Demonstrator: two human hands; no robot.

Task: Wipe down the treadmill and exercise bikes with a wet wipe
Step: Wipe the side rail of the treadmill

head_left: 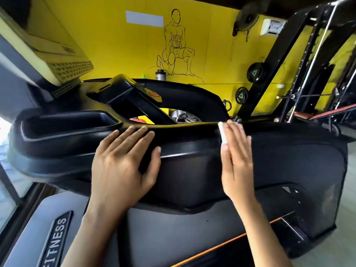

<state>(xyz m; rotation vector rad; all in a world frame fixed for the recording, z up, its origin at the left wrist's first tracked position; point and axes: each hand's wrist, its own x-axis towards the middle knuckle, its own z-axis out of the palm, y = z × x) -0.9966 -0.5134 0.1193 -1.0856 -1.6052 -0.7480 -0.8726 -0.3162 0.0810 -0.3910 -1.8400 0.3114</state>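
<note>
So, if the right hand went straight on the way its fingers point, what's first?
The right hand, pressing the wipe, is at the console rim; beyond that, likely the black rack post, depth unclear.

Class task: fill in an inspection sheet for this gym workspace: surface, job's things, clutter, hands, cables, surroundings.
Surface: black treadmill console.
Job's things: white wipe on the console's upper edge.
Clutter: bottle at the console's far rim.
Hands: left hand flat on the console; right hand presses the wipe with straight fingers.
Cables: cord hangs below the wall fan.
Surroundings: yellow wall with a drawn figure, weight plates, black rack at right.
</note>
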